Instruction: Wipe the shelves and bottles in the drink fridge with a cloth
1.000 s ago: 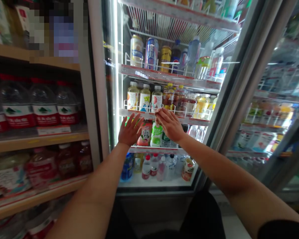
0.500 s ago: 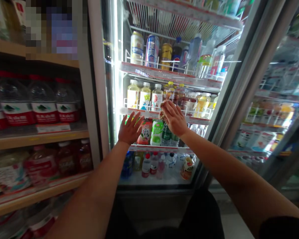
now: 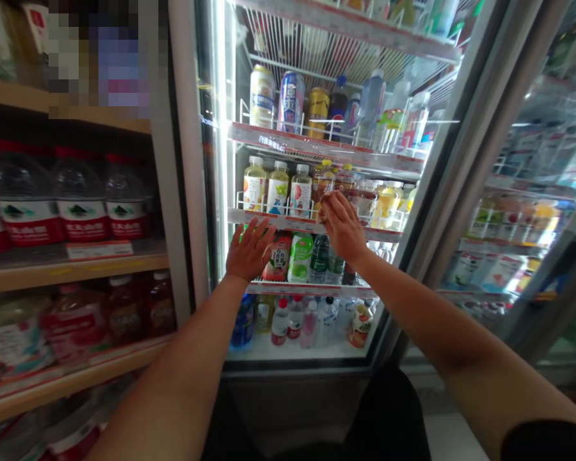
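I face an open drinks fridge. My left hand (image 3: 249, 251) is open with fingers spread, held just under the front rail of the shelf (image 3: 269, 221) that carries yellow juice bottles (image 3: 255, 186); a red-and-white bottle (image 3: 278, 257) stands beside it. My right hand (image 3: 343, 225) is raised to the same rail further right, fingers pressed together in front of amber tea bottles (image 3: 322, 182). Its fingertips pinch something small and pale that I cannot make out. A green-and-white bottle (image 3: 301, 257) and dark green bottles (image 3: 319, 259) stand on the shelf below, between my hands.
The fridge's glass door (image 3: 465, 160) stands swung open at the right, with a second glass-fronted cooler (image 3: 532, 211) behind it. Cans (image 3: 292, 102) fill the upper shelf and small bottles (image 3: 288, 320) the bottom one. Wooden shelves (image 3: 77, 269) at the left hold large water jugs (image 3: 81, 205).
My right hand has moved up and to the right, from the lower shelf's bottles to the rail by the tea bottles. My left hand has stayed almost still, fingers spread.
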Tool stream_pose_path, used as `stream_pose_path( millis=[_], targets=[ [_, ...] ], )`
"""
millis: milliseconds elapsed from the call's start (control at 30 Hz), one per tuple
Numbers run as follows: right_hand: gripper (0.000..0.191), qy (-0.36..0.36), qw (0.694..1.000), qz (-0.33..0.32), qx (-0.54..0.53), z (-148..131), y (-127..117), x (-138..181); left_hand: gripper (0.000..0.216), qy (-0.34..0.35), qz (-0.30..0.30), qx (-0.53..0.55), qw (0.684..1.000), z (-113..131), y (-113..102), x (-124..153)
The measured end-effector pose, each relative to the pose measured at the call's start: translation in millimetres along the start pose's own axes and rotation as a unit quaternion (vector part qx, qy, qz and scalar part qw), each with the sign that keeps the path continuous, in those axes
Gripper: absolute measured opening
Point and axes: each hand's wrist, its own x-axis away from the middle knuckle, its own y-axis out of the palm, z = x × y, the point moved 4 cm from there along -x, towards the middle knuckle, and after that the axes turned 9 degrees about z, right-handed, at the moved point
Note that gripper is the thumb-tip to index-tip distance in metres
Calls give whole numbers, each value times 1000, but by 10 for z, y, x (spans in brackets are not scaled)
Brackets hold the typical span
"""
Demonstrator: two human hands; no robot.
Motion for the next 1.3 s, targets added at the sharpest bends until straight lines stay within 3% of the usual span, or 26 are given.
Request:
stream_pose_path(
  millis=[200,367,567,800,933,1133,1300],
  targets=[
    [60,-57,998,-24,4,41,-20,153,65,-8,-17,0,1000,-5,1,5],
    [59,-21,1000,2,12,136,-86,158,64,-9,-16,-9,1000,-9,12,11],
    [56,-54,998,-7,12,196,-116,247,67,11,3,-19,1000,5,5,16],
    [57,-34,999,23,9,245,-145,377,68,3,1,-9,1000,12,-12,2],
    [56,-56,998,-9,9,313,-169,445,66,-4,-7,-2,1000,3,2,11],
    [57,-11,999,29,37,466,-251,500,68,11,2,-24,1000,15,-6,9],
    [55,-66,997,-10,29,440,-215,677,65,0,-13,-23,1000,-4,9,20]
  ],
)
